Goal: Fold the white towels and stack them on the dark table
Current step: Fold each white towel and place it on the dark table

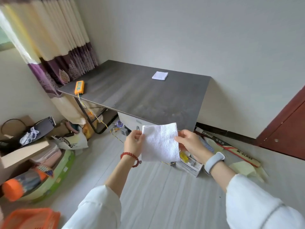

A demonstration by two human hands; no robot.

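A white towel (160, 142) hangs in the air in front of the dark table (140, 95), held up between both hands. My left hand (133, 142) pinches its upper left edge. My right hand (189, 143) pinches its right edge near the top. A folded white towel (160, 75) lies flat on the far part of the table, near the wall. Both hands are short of the table's near edge, above the floor.
An orange device (79, 87) with a yellow cable lies on the table's left corner. Boxes, bags and an orange basket (31, 218) crowd the floor at left. A white organiser (189, 164) and a long carton (231, 147) lie on the floor at right. Curtains hang at back left.
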